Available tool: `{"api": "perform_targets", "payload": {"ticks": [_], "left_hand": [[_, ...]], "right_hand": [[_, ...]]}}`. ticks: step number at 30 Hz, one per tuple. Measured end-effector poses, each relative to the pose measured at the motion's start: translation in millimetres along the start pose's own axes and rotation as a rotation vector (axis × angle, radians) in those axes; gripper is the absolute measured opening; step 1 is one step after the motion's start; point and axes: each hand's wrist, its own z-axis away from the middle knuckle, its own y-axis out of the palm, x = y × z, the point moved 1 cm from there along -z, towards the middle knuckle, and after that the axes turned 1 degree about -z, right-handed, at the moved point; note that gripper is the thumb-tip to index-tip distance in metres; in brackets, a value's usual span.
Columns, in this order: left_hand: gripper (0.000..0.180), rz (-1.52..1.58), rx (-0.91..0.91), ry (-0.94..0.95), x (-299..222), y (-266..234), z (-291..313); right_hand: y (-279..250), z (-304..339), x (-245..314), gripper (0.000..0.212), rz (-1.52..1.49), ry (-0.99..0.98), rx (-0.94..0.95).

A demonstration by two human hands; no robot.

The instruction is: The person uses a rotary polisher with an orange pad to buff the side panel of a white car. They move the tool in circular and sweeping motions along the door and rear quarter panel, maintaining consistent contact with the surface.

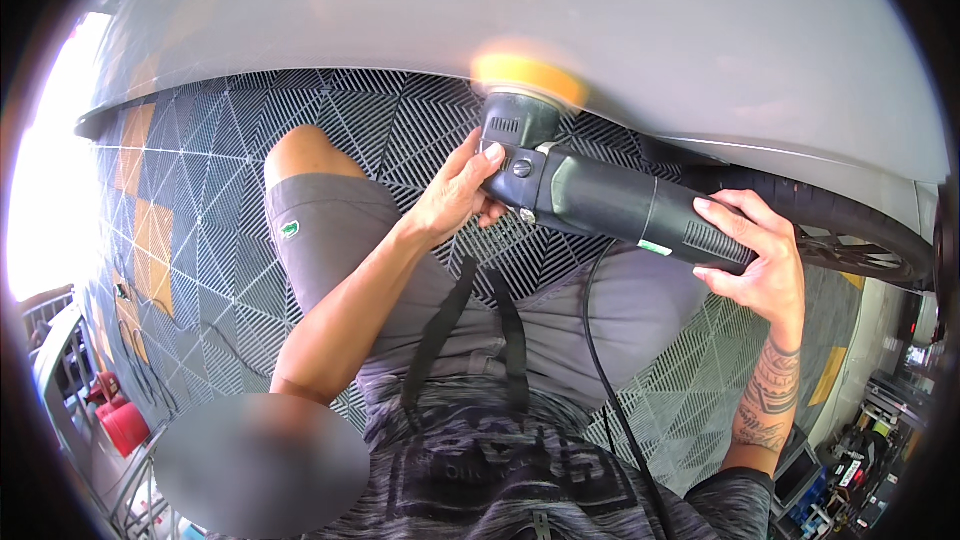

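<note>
Both hands are clamped on one black polisher (pixel 600 202) at centre frame: the left hand (pixel 462 192) wraps its head, wrist bent upward; the right hand (pixel 757 258) grips the rear handle, tattooed forearm rising from lower right. One yellow pad (pixel 528 78) presses against the grey car panel (pixel 560 20) above. One black cord (pixel 610 380) trails downward.

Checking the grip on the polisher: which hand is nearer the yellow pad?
The left hand, gripping the polisher head just below the yellow pad; the right hand holds the rear body.

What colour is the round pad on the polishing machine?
Yellow pad, seen in the head view.
</note>
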Motion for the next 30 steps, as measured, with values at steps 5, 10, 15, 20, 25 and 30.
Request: {"api": "perform_targets", "payload": {"ticks": [5, 10, 15, 20, 25, 30], "left_hand": [[0.056, 0.014, -0.028, -0.001, -5, 5, 2], [0.046, -0.019, -0.046, -0.006, -9, 8, 5], [0.054, -0.032, -0.08, 0.009, -13, -1, 9], [0.06, -0.031, -0.094, 0.042, -24, 6, 15], [0.058, -0.05, -0.118, 0.048, -34, 14, 18], [0.054, -0.028, -0.145, 0.059, -41, 16, 25]], "right_hand": [[-2, 1, -1, 0.075, 0.008, -0.015, -0.016], [-3, 1, 0, 0.074, 0.017, -0.026, -0.028], [3, -6, 6, 0.073, 0.019, -0.034, -0.03], [-2, -6, 9, 0.072, -0.02, -0.052, -0.035], [-8, -3, 13, 0.072, -0.013, -0.068, -0.05], [-10, -4, 15, 0.073, -0.035, -0.076, -0.058]]}}
